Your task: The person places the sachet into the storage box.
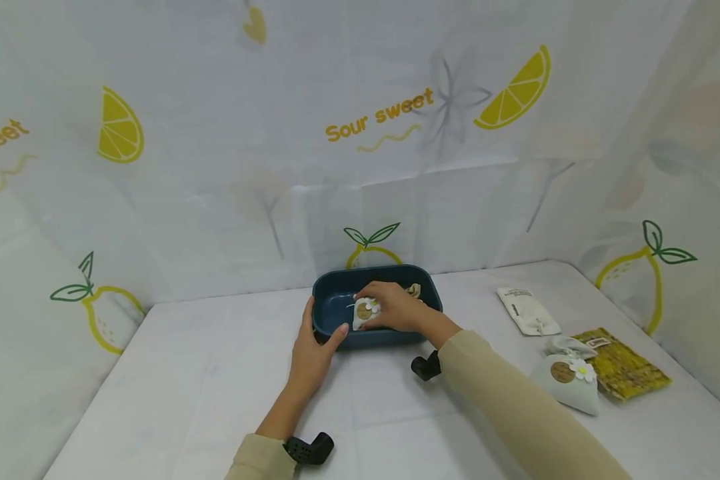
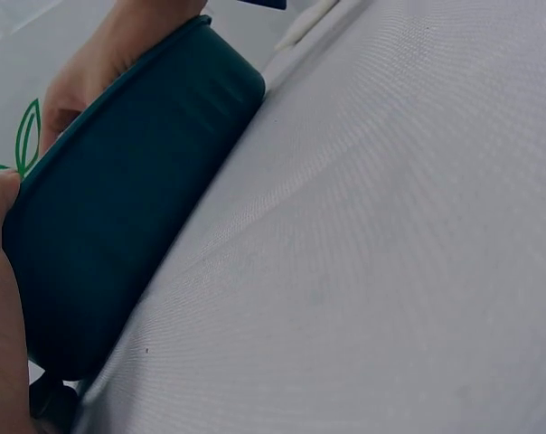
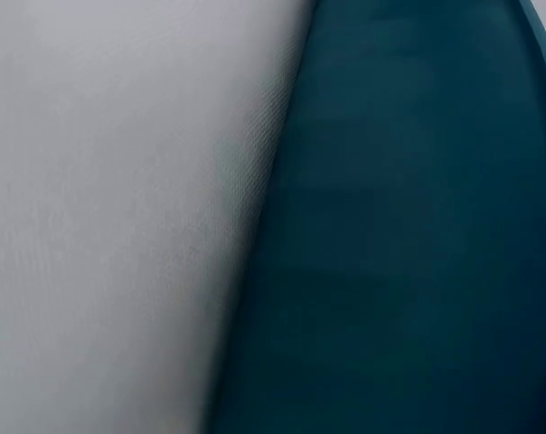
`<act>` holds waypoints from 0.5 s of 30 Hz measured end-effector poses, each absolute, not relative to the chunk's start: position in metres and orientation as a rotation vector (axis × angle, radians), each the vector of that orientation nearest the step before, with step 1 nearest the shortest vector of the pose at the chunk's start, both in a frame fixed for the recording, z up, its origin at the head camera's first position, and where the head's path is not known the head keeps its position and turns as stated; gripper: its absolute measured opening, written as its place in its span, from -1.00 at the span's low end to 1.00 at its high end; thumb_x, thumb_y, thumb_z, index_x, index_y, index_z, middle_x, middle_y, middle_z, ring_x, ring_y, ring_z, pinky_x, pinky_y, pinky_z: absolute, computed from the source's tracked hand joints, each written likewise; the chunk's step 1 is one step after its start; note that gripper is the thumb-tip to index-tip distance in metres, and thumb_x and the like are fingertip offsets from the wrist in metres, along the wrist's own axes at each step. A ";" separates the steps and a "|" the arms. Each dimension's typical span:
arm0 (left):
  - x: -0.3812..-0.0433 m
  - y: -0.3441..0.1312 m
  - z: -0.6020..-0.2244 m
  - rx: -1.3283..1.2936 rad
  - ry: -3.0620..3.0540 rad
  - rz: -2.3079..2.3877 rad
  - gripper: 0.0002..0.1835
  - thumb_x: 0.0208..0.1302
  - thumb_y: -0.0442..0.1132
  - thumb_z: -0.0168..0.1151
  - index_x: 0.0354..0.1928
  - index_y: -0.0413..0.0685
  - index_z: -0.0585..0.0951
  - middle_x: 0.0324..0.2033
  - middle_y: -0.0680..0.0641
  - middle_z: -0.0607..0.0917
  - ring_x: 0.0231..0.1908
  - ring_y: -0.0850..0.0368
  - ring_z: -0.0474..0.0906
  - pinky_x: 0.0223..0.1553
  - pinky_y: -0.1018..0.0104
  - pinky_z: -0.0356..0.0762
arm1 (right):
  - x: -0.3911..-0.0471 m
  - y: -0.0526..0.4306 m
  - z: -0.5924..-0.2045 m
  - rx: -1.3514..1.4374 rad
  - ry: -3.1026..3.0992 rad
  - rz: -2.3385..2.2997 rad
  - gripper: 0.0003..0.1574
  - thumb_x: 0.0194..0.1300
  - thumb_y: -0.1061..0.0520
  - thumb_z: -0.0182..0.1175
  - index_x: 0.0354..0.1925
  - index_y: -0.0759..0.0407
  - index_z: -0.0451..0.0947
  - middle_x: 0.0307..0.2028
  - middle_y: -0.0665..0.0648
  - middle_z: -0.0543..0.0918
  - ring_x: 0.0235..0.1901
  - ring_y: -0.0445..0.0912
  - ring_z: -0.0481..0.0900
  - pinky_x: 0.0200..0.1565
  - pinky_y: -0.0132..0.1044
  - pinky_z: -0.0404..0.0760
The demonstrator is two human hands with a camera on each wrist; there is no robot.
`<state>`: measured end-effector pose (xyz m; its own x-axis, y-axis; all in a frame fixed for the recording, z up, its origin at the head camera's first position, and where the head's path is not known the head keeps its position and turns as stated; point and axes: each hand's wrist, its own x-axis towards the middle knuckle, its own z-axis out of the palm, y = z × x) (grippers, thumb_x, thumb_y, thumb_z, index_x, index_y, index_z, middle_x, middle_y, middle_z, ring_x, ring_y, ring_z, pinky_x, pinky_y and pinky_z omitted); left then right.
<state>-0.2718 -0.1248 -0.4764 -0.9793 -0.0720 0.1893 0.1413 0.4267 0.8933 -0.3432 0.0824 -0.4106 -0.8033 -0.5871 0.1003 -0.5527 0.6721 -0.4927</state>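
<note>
A dark blue plastic basin [image 1: 378, 341] stands on the white-covered table, close to the back edge. My left hand [image 1: 309, 357] holds its front left corner, thumb at the front rim and fingers along the left side. Inside the basin, my right hand [image 1: 396, 308] grips a small white sachet [image 1: 365, 312] with a daisy and a round brown label. Beige gathered cloth [image 1: 415, 291] shows behind that hand, mostly hidden. In the left wrist view, the basin's outer wall [image 2: 128, 190] hides the right fingertips. The right wrist view shows only basin wall [image 3: 400, 217] and tablecloth.
On the right of the table lie a flat white packet [image 1: 527, 311], a pale drawstring sachet [image 1: 570, 387] with a daisy, and a yellow-green patterned packet [image 1: 627, 367] that the sachet partly overlaps. A lemon-print curtain [image 1: 216, 220] hangs behind the table.
</note>
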 end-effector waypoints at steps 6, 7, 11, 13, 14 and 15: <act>-0.273 -0.125 -0.476 -0.068 -2.485 -1.576 0.02 0.28 0.31 0.27 0.62 0.33 -0.06 0.60 -0.08 0.10 0.58 -0.14 0.07 0.47 -0.28 0.17 | -0.342 0.082 -0.409 -0.914 2.835 -0.766 -0.29 0.14 -0.01 0.53 0.24 0.11 0.59 0.20 0.12 0.63 0.01 -0.07 0.56 0.03 -0.19 0.58; -0.273 -0.125 -0.477 -0.066 -2.487 -1.573 0.02 0.29 0.31 0.27 0.62 0.33 -0.06 0.60 -0.08 0.10 0.57 -0.15 0.07 0.47 -0.28 0.18 | -0.342 0.082 -0.409 -0.913 2.839 -0.760 -0.30 0.15 -0.01 0.52 0.24 0.10 0.59 0.20 0.12 0.63 0.01 -0.07 0.56 0.02 -0.21 0.57; -0.273 -0.126 -0.477 -0.059 -2.491 -1.563 0.01 0.29 0.30 0.26 0.62 0.33 -0.06 0.60 -0.09 0.11 0.57 -0.16 0.08 0.46 -0.29 0.19 | -0.342 0.082 -0.409 -0.907 2.840 -0.759 -0.29 0.15 -0.01 0.52 0.24 0.11 0.59 0.20 0.13 0.63 0.03 -0.06 0.56 0.04 -0.19 0.57; -0.273 -0.126 -0.477 -0.059 -2.490 -1.564 0.01 0.29 0.31 0.26 0.62 0.34 -0.06 0.60 -0.09 0.11 0.57 -0.16 0.09 0.45 -0.29 0.20 | -0.342 0.082 -0.409 -0.907 2.840 -0.758 -0.29 0.15 -0.02 0.52 0.24 0.12 0.59 0.20 0.13 0.63 0.05 -0.05 0.57 0.06 -0.17 0.58; -0.273 -0.126 -0.477 -0.061 -2.487 -1.567 0.01 0.29 0.30 0.27 0.62 0.34 -0.06 0.60 -0.09 0.11 0.57 -0.16 0.09 0.45 -0.28 0.20 | -0.342 0.082 -0.409 -0.910 2.840 -0.759 -0.29 0.15 -0.02 0.52 0.23 0.12 0.59 0.20 0.13 0.64 0.06 -0.04 0.57 0.07 -0.16 0.58; -0.273 -0.125 -0.477 -0.063 -2.486 -1.568 0.01 0.28 0.30 0.27 0.62 0.34 -0.06 0.60 -0.09 0.12 0.57 -0.16 0.09 0.45 -0.28 0.20 | -0.342 0.082 -0.410 -0.910 2.838 -0.765 -0.30 0.14 -0.01 0.52 0.22 0.13 0.60 0.19 0.14 0.64 0.06 -0.03 0.58 0.08 -0.16 0.59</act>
<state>-0.2729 -0.1255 -0.4773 -0.9788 -0.0713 0.1921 0.1427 0.4357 0.8887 -0.3425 0.0817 -0.4097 -0.8233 -0.5608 0.0873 -0.5288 0.7020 -0.4770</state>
